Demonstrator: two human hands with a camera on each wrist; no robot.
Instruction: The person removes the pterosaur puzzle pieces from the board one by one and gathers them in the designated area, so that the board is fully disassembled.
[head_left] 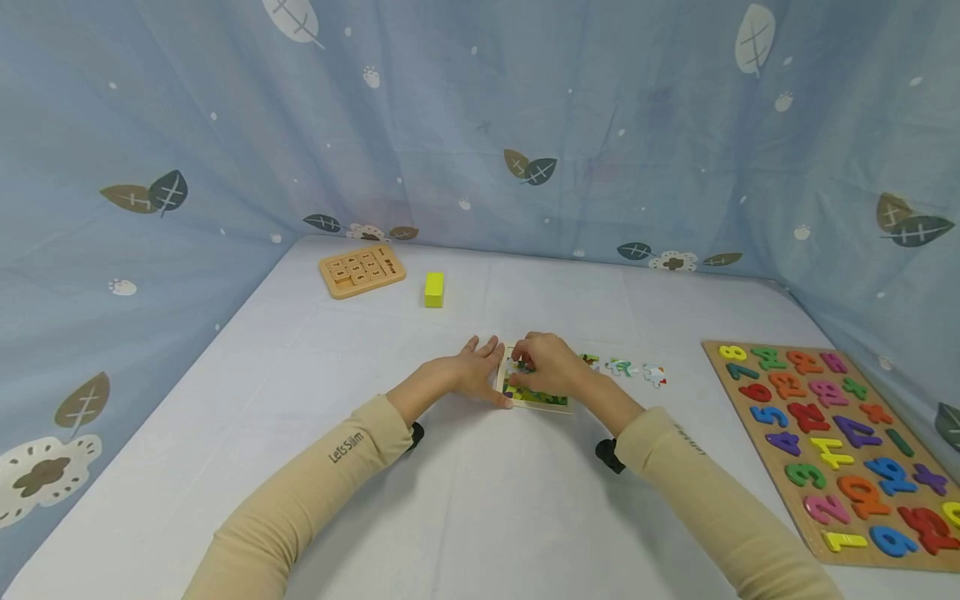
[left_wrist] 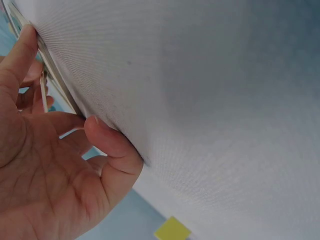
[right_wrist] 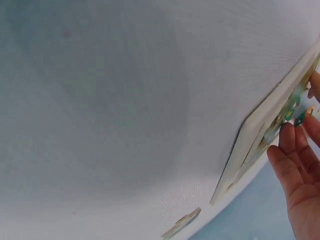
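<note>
A small jigsaw puzzle tray with a pale rim and a green picture lies mid-table. At its left edge my left hand rests with fingers spread, the thumb near the front corner. The left wrist view shows a fingertip of that hand against the tray's edge. Over the tray, my right hand has bent fingers. In the right wrist view its fingertips pinch a small green puzzle piece just above the picture. From the head, that hand covers much of the tray.
Loose puzzle pieces lie right of the tray, one farther out. A board of colourful numbers is at the right. Toward the back left stand a wooden number slide puzzle and a yellow block. Patterned curtains enclose the table.
</note>
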